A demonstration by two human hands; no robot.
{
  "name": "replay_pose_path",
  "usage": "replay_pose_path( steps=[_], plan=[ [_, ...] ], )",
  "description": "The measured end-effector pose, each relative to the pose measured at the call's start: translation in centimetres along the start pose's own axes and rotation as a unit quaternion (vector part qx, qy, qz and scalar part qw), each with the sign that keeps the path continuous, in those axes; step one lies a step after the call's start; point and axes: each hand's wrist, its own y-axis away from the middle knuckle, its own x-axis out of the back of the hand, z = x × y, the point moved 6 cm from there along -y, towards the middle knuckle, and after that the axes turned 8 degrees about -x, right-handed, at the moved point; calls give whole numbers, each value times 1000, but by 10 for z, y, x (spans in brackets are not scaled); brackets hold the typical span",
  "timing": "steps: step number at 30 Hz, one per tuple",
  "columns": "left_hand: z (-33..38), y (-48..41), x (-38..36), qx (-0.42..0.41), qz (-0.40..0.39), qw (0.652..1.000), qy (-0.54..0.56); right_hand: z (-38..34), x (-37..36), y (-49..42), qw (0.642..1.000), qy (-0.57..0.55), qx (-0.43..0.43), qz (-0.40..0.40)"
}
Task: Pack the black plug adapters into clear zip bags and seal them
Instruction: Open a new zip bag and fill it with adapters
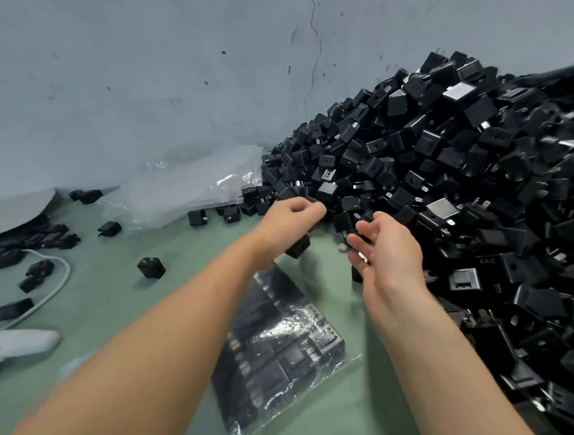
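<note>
Black plastic plug adapter hangs under left hand, fingers curled on it; right hand half open, seemingly empty, frame centre. Better gather several before bagging. Adapter heap fills right; filled clear zip bag below; empty bags upper left. Strays, white cable clutter green floor.

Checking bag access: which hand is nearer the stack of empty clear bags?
Left. The left hand is just right of the empty clear bags; the right hand is farther right, by the adapter pile.
</note>
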Motion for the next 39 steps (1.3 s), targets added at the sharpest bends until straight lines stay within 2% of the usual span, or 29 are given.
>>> replay_pose_path(
  steps=[2, 4, 5, 6, 7, 9, 10, 12, 14, 16, 18, 19, 22, 25, 28, 31, 34, 37, 39],
  plan=[
    [13, 15, 20, 44, -1, 979, 200, 9, -12, 8, 999, -3, -13, -36],
    [31, 35, 36, 20, 2, 955, 297, 26, -29, 18, 993, -25, -61, -93],
    [37, 48, 43, -3, 19, 955, 295, 37, -40, 26, 986, -45, -99, -130],
    [42, 62, 50, -35, 53, 967, 247, 47, -52, 35, 972, -71, -142, -172],
    [45, 77, 57, -75, 97, 978, 168, 57, -65, 46, 954, -99, -181, -218],
    [49, 106, 63, -155, 160, 975, -1, 73, -86, 66, 919, -135, -233, -288],
    [45, 118, 64, -176, 176, 966, -69, 80, -92, 73, 908, -149, -246, -305],
    [40, 135, 63, -199, 185, 954, -123, 91, -99, 79, 897, -185, -261, -306],
    [38, 143, 62, -205, 182, 955, -110, 97, -99, 78, 888, -221, -274, -294],
    [38, 145, 65, -190, 182, 965, 8, 101, -94, 74, 882, -244, -284, -288],
    [38, 141, 77, -164, 195, 958, 135, 99, -87, 69, 887, -242, -276, -281],
    [36, 137, 85, -155, 215, 950, 166, 96, -82, 66, 892, -243, -268, -272],
    [24, 115, 104, -104, 259, 945, 172, 85, -64, 54, 899, -253, -254, -250],
    [7, 80, 91, -19, 202, 976, 76, 69, -49, 44, 898, -270, -242, -248],
    [-9, 42, 60, -3, 102, 990, -102, 56, -36, 33, 899, -282, -232, -242],
    [-16, 11, 24, 2, 11, 974, -224, 49, -23, 20, 903, -296, -222, -218],
    [-16, -12, -12, 21, -68, 955, -287, 47, -16, 13, 904, -302, -221, -205],
    [-20, -25, -31, 36, -105, 925, -363, 44, -10, 7, 911, -299, -214, -187],
    [-20, -26, -32, 24, -102, 921, -375, 41, -7, 5, 917, -294, -210, -168]
  ],
)
